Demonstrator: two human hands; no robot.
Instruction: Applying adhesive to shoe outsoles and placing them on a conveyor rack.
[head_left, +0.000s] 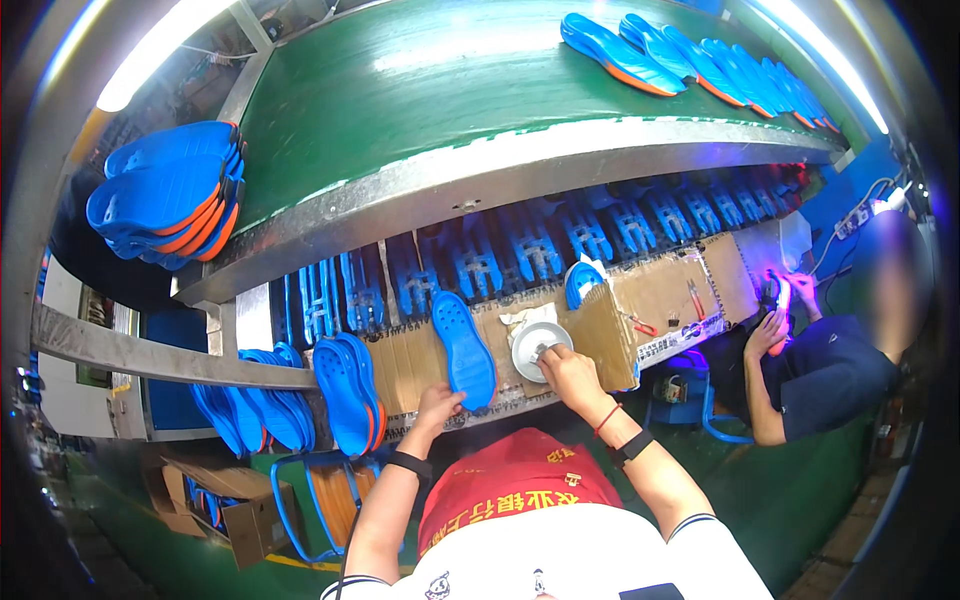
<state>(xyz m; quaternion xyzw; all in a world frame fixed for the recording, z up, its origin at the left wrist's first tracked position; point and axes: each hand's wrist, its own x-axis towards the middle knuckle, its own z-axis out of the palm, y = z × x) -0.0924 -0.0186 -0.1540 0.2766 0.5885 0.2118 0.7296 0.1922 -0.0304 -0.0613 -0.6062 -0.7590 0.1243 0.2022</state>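
A blue shoe insole [463,345] with holes near its far end lies on the cardboard-covered bench in front of me. My left hand [438,407] grips the insole's near left edge, thumb against its side. To the right of the insole stands a round white bowl [530,378] with something greyish inside. My right hand [567,372] reaches into the bowl, its fingers pinched together; what they hold is hidden. Beyond the bowl, another blue piece [582,283] rests in a cut cardboard box [600,335]. A whitish cloth [518,318] is bunched by the bowl's far rim.
Stacked blue insoles with orange undersides [345,390] sit left of me. A green conveyor belt [400,90] runs above, carrying more insoles [625,55]. Red-handled pliers [640,326] lie on cardboard at right. A co-worker [830,375] handles a lit insole farther right. An open carton [235,510] stands on the floor.
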